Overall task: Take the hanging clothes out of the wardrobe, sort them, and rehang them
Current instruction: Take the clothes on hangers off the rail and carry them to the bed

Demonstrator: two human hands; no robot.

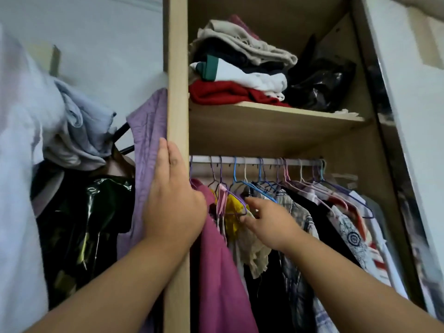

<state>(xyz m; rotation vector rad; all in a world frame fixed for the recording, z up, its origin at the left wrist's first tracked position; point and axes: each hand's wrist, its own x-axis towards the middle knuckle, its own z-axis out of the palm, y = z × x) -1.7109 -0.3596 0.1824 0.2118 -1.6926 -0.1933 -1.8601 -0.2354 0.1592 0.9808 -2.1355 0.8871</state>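
Right, clothes hang packed on the rail inside the wardrobe, at 3 o'clock from the left hand. None are out yet, so I'd call it the very start. Left hand lies flat on the wardrobe's panel, grip apart, fingers straight, its edge against a lilac cloth hung outside at 9 o'clock. Right hand reaches in at the 9 o'clock end of the rail, grip apart, thumb and forefinger either side of a purple hanger; can't tell if they touch the wire. Pink top at 7 o'clock of that hand, yellow piece just beside the fingertips.

Risks: hooks sit crowded, so lifting one likely snags its neighbour and drags it off. Thin tops may slip off the wire hangers if tilted. Shelf is close above the rail at 12 o'clock, leaving little room to unhook, so knuckles could knock it. Folded pile up there looks loose but is well apart.
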